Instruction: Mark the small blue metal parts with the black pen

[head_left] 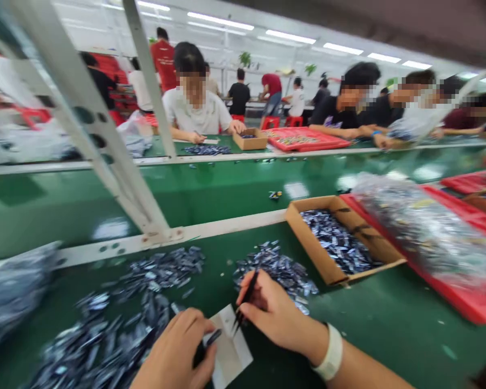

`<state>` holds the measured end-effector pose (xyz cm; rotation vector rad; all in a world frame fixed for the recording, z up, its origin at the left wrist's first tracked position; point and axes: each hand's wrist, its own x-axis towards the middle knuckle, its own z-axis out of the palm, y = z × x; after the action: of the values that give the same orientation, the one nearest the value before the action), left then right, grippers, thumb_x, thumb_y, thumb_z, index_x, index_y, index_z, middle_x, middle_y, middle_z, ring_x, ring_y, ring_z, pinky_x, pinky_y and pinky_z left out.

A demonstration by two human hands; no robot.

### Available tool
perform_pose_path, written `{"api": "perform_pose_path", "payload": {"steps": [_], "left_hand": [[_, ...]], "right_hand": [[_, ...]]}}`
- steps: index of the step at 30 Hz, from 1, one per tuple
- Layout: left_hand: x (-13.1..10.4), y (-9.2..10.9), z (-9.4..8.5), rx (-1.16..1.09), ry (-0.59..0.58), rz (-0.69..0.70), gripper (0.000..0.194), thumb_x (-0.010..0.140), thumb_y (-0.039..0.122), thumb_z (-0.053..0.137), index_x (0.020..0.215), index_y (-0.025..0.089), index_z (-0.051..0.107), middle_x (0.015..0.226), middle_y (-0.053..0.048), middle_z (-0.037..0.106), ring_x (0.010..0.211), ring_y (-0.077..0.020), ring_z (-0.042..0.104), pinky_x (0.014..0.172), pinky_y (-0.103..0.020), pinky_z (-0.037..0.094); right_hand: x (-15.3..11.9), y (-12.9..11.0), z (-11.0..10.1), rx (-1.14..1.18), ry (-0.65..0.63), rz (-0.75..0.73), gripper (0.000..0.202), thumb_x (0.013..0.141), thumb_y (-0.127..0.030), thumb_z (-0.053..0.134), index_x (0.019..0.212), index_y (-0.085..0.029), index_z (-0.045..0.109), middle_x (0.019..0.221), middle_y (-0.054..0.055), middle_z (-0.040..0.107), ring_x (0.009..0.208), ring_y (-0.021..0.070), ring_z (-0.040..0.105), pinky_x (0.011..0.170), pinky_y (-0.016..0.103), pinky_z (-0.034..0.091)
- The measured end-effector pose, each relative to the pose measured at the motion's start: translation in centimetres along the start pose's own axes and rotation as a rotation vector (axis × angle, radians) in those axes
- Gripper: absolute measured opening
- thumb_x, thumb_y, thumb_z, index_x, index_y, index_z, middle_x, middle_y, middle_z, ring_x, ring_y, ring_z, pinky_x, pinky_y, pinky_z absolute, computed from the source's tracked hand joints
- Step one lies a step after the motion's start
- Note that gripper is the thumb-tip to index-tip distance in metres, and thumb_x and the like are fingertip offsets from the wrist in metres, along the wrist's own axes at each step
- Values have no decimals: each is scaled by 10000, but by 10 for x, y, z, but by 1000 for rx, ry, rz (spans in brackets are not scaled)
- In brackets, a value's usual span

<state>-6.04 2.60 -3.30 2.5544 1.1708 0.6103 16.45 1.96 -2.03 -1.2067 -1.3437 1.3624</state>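
Observation:
My left hand (182,351) pinches a small dark part (214,337) between thumb and fingers, over the left edge of a pale card (230,351). Black tweezers (249,292) are gripped in my right hand (271,310), their tips pointing down at the card's upper part. Left of the card spreads a large heap of dark, shiny pieces (105,346). Another pile of similar pieces (275,270) lies just beyond my right hand. To its right, a cardboard box (316,254) holds many more of them.
A red tray (461,297) with clear plastic bags (429,232) stands at the right. At the far left lies a grey plastic bag (16,292). A white metal frame (117,162) rises at the left. Across the green belt (218,189), several people sit at work.

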Motion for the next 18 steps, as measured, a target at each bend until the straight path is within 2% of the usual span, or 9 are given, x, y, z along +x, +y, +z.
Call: {"api": "perform_pose_path", "payload": {"steps": [3, 6, 11, 18], "left_hand": [[6, 19, -15, 6, -147, -117, 193, 819, 95, 559, 740, 231, 672, 798, -11, 663, 755, -179, 661, 704, -285, 557], [9, 28, -20, -14, -197, -172, 186, 820, 78, 599, 743, 223, 688, 811, -2, 664, 783, -177, 643, 727, -295, 542], [8, 30, -17, -32, -197, -175, 157, 811, 86, 648, 718, 210, 669, 790, 9, 653, 774, -176, 625, 721, -301, 529], [5, 32, -8, -39, -121, -163, 177, 786, 28, 617, 757, 196, 666, 819, -5, 647, 800, -186, 622, 751, -325, 534]], "right_hand": [[-1, 1, -1, 6, -33, 14, 174, 831, -202, 633, 940, -237, 501, 870, 3, 608, 790, 170, 631, 721, 321, 541], [-2, 3, -3, -46, -58, -1, 135, 864, -191, 614, 942, -233, 513, 880, 11, 616, 789, 169, 629, 719, 321, 544], [-3, 9, -4, -106, -56, 1, 84, 894, -205, 593, 926, -232, 521, 860, 7, 605, 771, 169, 628, 693, 312, 540], [-1, 10, -5, -120, -73, 18, 98, 895, -245, 610, 915, -231, 515, 829, 9, 627, 747, 177, 649, 686, 330, 557]]}}
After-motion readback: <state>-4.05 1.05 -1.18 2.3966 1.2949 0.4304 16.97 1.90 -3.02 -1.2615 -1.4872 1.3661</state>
